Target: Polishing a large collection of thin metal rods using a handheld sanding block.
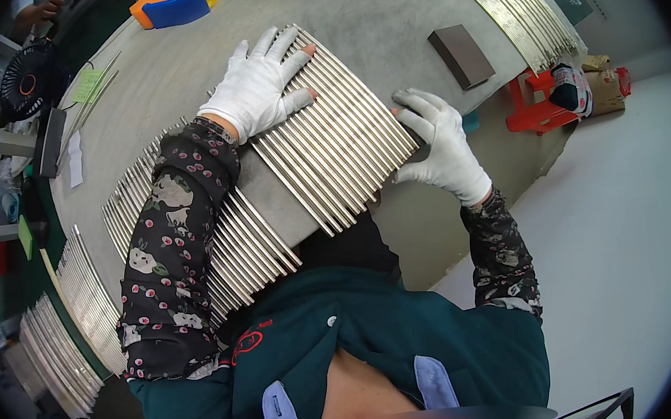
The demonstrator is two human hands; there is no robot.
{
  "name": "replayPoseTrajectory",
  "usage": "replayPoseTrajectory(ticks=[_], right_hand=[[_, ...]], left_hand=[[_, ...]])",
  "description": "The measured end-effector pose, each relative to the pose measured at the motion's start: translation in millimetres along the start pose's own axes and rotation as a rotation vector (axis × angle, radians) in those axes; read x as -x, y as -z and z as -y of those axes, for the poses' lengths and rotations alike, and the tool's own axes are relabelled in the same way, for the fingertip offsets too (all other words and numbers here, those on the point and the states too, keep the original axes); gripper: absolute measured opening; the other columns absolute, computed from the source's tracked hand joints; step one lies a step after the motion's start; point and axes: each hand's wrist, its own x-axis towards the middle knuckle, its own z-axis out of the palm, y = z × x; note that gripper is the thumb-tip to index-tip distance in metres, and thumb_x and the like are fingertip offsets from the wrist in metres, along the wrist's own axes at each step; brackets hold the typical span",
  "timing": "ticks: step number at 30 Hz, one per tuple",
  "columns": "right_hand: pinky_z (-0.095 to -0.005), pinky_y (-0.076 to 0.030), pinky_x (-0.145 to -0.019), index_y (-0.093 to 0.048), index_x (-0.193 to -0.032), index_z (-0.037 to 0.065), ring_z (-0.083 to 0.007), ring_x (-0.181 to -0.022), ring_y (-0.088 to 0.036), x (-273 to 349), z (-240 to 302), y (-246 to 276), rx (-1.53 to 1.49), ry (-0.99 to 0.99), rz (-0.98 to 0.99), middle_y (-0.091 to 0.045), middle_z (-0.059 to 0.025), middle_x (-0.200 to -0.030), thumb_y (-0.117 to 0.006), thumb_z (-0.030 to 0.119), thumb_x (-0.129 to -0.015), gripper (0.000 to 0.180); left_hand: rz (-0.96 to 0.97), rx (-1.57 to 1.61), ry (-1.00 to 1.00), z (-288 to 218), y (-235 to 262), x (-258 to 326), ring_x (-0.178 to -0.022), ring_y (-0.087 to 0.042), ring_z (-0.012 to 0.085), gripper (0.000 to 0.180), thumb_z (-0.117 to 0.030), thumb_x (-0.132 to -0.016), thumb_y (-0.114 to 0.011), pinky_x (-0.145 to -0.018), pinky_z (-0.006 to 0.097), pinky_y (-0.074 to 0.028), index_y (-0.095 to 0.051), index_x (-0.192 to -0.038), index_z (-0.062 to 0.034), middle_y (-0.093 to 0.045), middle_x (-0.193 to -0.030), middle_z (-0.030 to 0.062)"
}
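Observation:
A row of slim, shiny metal rods [336,133] lies side by side on the grey table, their near ends reaching its front edge. Across the far left part of this row my left hand [259,85] lies flat with spread fingers, in a white glove with some bare fingertips. My right hand [440,141], gloved the same way, is at the row's right side, fingers apart and curved by the outermost rod. Whether its fingertips touch that rod I cannot tell. Beneath my left forearm a second row of rods [246,242] runs, partly hidden by the patterned sleeve.
A dark brown block [461,57] sits right of the rods. More rods [519,18] lie at the far right, others [86,302] at the left. A blue, orange and yellow tape dispenser-like object [177,5] stands at the back. Beside the table are a red stool [536,109] and a black fan [28,81].

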Motion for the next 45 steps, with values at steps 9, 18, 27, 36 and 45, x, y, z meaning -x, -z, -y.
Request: replayPoseTrajectory(ticks=[9,18,27,36,45], right_hand=[[-0.0490,-0.038,-0.101,-0.052,-0.122,0.001,-0.0406,-0.121,-0.045,8,24,-3,-0.032,-0.089,0.021,-0.049,-0.0207,-0.128,-0.086,0.043,-0.041,0.097],[-0.0575,-0.025,-0.105,-0.042,-0.133,0.000,-0.0450,-0.129,-0.033,9,49,-29,0.102,-0.055,0.073,-0.039,-0.0256,-0.135,-0.067,0.075,-0.047,0.117],[-0.0338,-0.043,-0.060,-0.061,-0.075,0.010,-0.0200,-0.070,-0.056,29,104,-3,-0.281,0.415,0.184,-0.057,-0.0021,-0.075,-0.076,0.033,-0.064,0.030],[-0.0357,-0.053,-0.073,-0.066,-0.089,0.003,-0.0277,-0.082,-0.065,29,103,-23,-0.594,0.044,0.381,-0.067,-0.0105,-0.088,-0.067,0.012,-0.077,0.015],[-0.0351,-0.054,-0.070,-0.070,-0.087,0.003,-0.0289,-0.078,-0.066,24,118,-40,-0.785,-0.008,0.683,-0.069,-0.0122,-0.086,-0.066,0.017,-0.079,0.017]], left_hand=[[-0.086,0.031,-0.049,9,-11,1,-0.137,-0.025,0.0405,0.069,-0.060,-0.091,-0.040,-0.112,0.049,-0.023,-0.034,-0.144,-0.0164,-0.025,-0.149,0.0225],[-0.068,-0.005,-0.109,18,-12,10,-0.137,-0.024,0.0411,0.072,-0.063,-0.091,-0.035,-0.112,0.049,-0.022,-0.030,-0.146,-0.0168,-0.025,-0.149,0.0217],[-0.044,-0.020,-0.083,17,-5,25,-0.139,-0.023,0.0361,0.071,-0.063,-0.091,-0.034,-0.114,0.052,-0.018,-0.032,-0.144,-0.0158,-0.024,-0.150,0.0190],[-0.207,0.020,-0.119,36,26,92,-0.139,-0.023,0.0369,0.079,-0.071,-0.088,-0.026,-0.112,0.055,-0.020,-0.028,-0.146,-0.0172,-0.022,-0.152,0.0171],[0.042,-0.134,-0.106,27,24,153,-0.138,-0.024,0.0384,0.081,-0.071,-0.088,-0.026,-0.112,0.054,-0.020,-0.032,-0.145,-0.0136,-0.026,-0.150,0.0180]])
